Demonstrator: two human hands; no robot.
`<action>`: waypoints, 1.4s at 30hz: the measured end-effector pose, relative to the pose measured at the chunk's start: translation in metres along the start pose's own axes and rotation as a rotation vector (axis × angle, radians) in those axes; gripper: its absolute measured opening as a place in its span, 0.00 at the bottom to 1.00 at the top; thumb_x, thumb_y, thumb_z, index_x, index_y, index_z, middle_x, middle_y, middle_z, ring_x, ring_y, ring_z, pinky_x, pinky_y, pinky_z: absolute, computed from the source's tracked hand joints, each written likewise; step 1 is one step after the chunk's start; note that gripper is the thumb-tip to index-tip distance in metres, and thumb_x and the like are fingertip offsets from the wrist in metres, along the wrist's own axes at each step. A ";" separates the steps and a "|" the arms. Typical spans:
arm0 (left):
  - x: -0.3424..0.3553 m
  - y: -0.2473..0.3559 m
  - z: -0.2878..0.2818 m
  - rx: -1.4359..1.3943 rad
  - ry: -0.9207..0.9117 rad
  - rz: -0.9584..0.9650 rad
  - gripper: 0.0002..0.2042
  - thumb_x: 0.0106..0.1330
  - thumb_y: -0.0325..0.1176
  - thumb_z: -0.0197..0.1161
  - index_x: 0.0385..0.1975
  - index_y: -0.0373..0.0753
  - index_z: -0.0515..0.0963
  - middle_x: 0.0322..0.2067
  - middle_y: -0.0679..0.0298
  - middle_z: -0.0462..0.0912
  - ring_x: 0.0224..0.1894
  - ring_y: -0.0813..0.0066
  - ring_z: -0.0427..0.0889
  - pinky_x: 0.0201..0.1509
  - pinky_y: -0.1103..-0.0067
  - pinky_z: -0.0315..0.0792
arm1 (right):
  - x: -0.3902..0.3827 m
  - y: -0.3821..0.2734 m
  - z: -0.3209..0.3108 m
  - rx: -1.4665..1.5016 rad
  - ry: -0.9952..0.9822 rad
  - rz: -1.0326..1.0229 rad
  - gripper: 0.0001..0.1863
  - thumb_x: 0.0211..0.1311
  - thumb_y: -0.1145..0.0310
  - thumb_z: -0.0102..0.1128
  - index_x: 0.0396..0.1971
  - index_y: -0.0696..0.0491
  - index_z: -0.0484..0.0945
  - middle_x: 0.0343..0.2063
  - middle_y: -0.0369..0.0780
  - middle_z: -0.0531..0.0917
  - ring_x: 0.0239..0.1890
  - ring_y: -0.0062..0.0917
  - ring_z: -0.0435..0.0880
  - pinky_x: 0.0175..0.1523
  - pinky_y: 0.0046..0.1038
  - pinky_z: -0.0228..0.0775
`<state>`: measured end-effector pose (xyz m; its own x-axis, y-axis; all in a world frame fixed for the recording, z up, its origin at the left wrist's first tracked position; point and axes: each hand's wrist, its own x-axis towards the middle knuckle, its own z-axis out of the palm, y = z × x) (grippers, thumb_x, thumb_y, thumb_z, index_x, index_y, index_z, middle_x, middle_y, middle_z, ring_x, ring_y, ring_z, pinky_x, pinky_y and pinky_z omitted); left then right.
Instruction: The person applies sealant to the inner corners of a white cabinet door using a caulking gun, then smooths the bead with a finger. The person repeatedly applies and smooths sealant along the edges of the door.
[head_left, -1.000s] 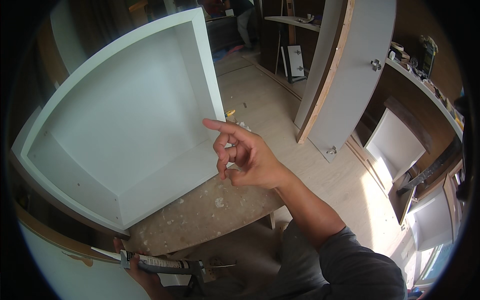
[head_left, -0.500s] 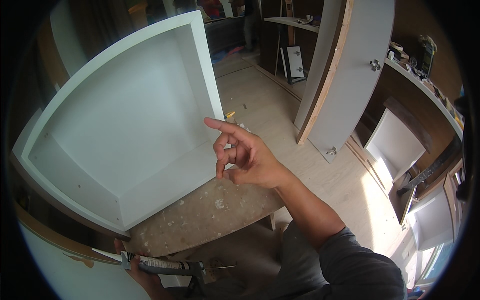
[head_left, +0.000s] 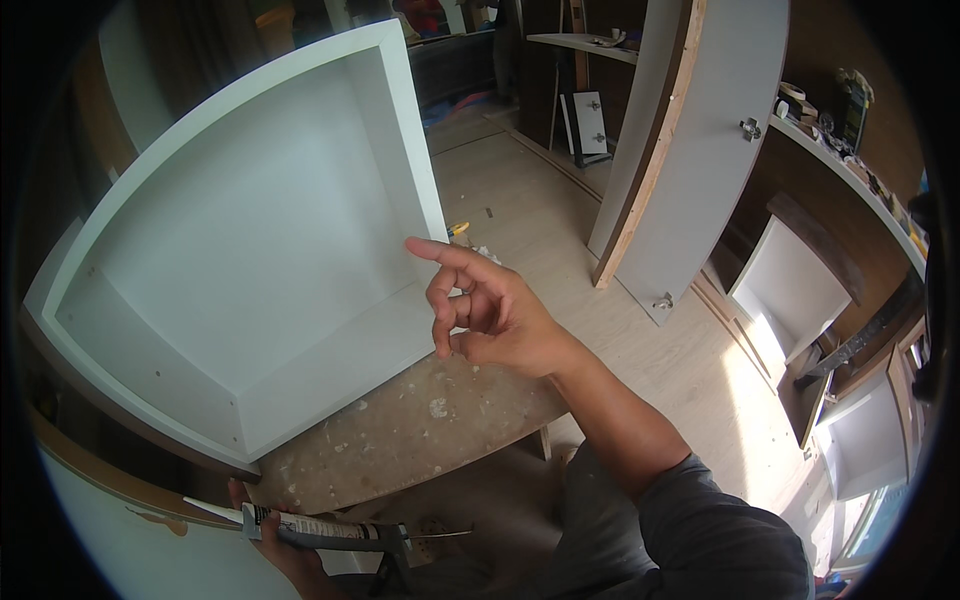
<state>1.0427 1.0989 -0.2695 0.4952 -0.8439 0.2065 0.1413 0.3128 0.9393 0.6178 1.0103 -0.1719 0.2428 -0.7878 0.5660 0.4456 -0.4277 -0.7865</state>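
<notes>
My left hand (head_left: 284, 560) is wrapped around a caulking gun (head_left: 345, 535) at the lower left. A cartridge with a long white nozzle (head_left: 212, 510) lies in it, the tip pointing left. Raised at the middle, my right hand (head_left: 490, 312) holds nothing; its index finger stretches to the left and the other fingers are bent, apart from the thumb. Behind that hand stands a white open cabinet box (head_left: 235, 235) with a wide front frame. It rests on a worn, paint-spotted board (head_left: 420, 430).
At the right stand a tall grey panel (head_left: 700, 150) with hinges and a wooden batten (head_left: 650, 150). Small white cabinet boxes (head_left: 795, 285) lie farther right, below a cluttered shelf (head_left: 850, 165). A pale wood floor (head_left: 540, 220) spreads behind the board; a white panel (head_left: 150, 545) fills the lower left.
</notes>
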 end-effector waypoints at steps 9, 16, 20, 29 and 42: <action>0.000 0.000 0.000 -0.008 -0.008 0.002 0.45 0.50 0.30 0.61 0.77 0.41 0.62 0.73 0.52 0.64 0.59 0.67 0.79 0.55 0.79 0.81 | 0.001 0.003 -0.007 0.395 -0.052 -0.101 0.57 0.42 0.87 0.46 0.81 0.49 0.53 0.40 0.32 0.68 0.39 0.20 0.67 0.46 0.23 0.63; -0.002 0.003 0.003 -0.003 -0.016 -0.001 0.45 0.50 0.30 0.61 0.78 0.41 0.62 0.72 0.51 0.64 0.57 0.68 0.80 0.54 0.80 0.81 | -0.001 -0.003 -0.005 0.433 -0.047 -0.073 0.56 0.43 0.87 0.46 0.81 0.46 0.53 0.39 0.32 0.66 0.37 0.18 0.65 0.43 0.23 0.62; -0.004 0.005 0.007 -0.006 0.001 0.012 0.46 0.50 0.29 0.61 0.78 0.41 0.62 0.73 0.49 0.64 0.61 0.64 0.78 0.56 0.78 0.81 | -0.001 -0.002 -0.006 0.419 -0.049 -0.077 0.58 0.40 0.86 0.43 0.81 0.45 0.52 0.39 0.34 0.65 0.35 0.20 0.65 0.42 0.24 0.63; 0.000 0.002 0.000 -0.032 -0.016 -0.025 0.46 0.49 0.28 0.60 0.78 0.42 0.61 0.73 0.49 0.63 0.66 0.59 0.76 0.59 0.76 0.81 | 0.000 0.002 -0.009 0.533 -0.102 -0.099 0.52 0.47 0.86 0.48 0.80 0.49 0.55 0.39 0.34 0.69 0.37 0.20 0.69 0.43 0.25 0.65; -0.003 0.005 0.006 -0.028 -0.021 -0.010 0.46 0.49 0.29 0.60 0.78 0.42 0.62 0.74 0.51 0.63 0.69 0.58 0.73 0.66 0.74 0.77 | 0.002 0.008 -0.014 0.574 -0.226 -0.150 0.36 0.75 0.72 0.54 0.80 0.55 0.54 0.42 0.39 0.77 0.47 0.29 0.81 0.59 0.33 0.74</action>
<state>1.0371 1.1002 -0.2638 0.4757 -0.8559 0.2027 0.1702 0.3156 0.9335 0.6096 0.9992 -0.1808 0.2902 -0.5981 0.7470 0.8644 -0.1711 -0.4728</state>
